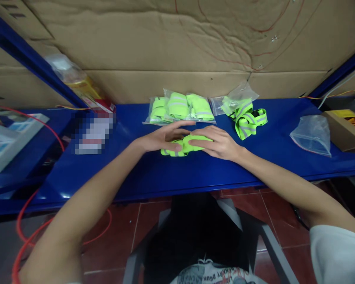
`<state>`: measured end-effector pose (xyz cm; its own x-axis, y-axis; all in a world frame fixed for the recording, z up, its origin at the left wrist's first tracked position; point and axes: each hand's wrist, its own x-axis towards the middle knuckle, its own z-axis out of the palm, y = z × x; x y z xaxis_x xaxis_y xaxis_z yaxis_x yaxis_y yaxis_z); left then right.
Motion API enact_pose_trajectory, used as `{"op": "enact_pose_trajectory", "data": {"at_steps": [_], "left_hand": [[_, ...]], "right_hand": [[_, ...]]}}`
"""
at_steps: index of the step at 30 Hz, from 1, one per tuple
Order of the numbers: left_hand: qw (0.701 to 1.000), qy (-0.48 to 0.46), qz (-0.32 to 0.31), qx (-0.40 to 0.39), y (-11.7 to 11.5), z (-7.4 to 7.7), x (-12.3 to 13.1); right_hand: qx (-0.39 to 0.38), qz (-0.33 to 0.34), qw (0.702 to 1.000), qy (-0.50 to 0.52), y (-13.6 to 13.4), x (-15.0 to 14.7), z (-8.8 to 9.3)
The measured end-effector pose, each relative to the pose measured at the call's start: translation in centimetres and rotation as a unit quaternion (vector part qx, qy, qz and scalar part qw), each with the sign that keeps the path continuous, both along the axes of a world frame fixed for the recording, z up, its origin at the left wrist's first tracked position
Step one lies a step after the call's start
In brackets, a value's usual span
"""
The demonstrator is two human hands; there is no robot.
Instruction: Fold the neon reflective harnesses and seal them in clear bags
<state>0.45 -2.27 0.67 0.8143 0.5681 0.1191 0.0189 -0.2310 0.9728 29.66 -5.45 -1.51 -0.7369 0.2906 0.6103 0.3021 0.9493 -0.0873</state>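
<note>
A neon yellow-green reflective strap (194,144), gathered into a folded bundle, is between my two hands just above the blue table. My left hand (161,137) has its thumb over the near side of the bundle's left part, with index and middle fingers stretched out behind it. Fingers of my right hand (221,142) wrap round the right part, which is tilted up. Behind them stand clear bags holding folded reflective straps (177,105). A loose reflective strap (248,120) lies tangled to the right, partly under a clear plastic bag (239,93).
Cardboard (154,43) backs the blue table (154,173). An empty zip bag (312,134) lies right, beside a cardboard box (340,130). A plastic bottle (79,85) leans at the back left. A red hose (23,225) loops at the left, and a grey chair (272,244) is below me.
</note>
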Motion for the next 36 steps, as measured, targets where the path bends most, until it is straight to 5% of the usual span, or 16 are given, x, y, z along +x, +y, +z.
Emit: {"op": "enact_pose_trajectory", "data": {"at_steps": [4, 15, 20, 25, 31, 36], "left_hand": [[1.0, 0.016, -0.001, 0.017, -0.6, 0.7, 0.5], [0.996, 0.0, 0.094, -0.006, -0.4, -1.2, 1.3], [0.982, -0.007, 0.19, -0.02, -0.7, -0.9, 1.6], [0.947, -0.074, 0.31, -0.042, -0.3, -1.8, 1.8], [0.935, -0.107, 0.333, 0.066, 0.1, -2.7, 2.2], [0.924, -0.06, 0.325, 0.194, -0.1, -2.8, 2.0]], "right_hand": [[0.026, 0.009, 1.0, 0.011, 0.2, 0.0, -0.3], [-0.017, -0.086, 0.995, 0.041, 2.2, 1.1, 1.1], [-0.052, -0.231, 0.971, 0.037, 4.0, 4.2, 2.9], [-0.053, -0.365, 0.927, -0.066, 5.8, 6.0, 2.1], [-0.067, -0.364, 0.909, -0.191, 5.8, 4.9, 0.7], [-0.05, -0.385, 0.915, -0.111, 5.4, 4.7, 1.8]]}}
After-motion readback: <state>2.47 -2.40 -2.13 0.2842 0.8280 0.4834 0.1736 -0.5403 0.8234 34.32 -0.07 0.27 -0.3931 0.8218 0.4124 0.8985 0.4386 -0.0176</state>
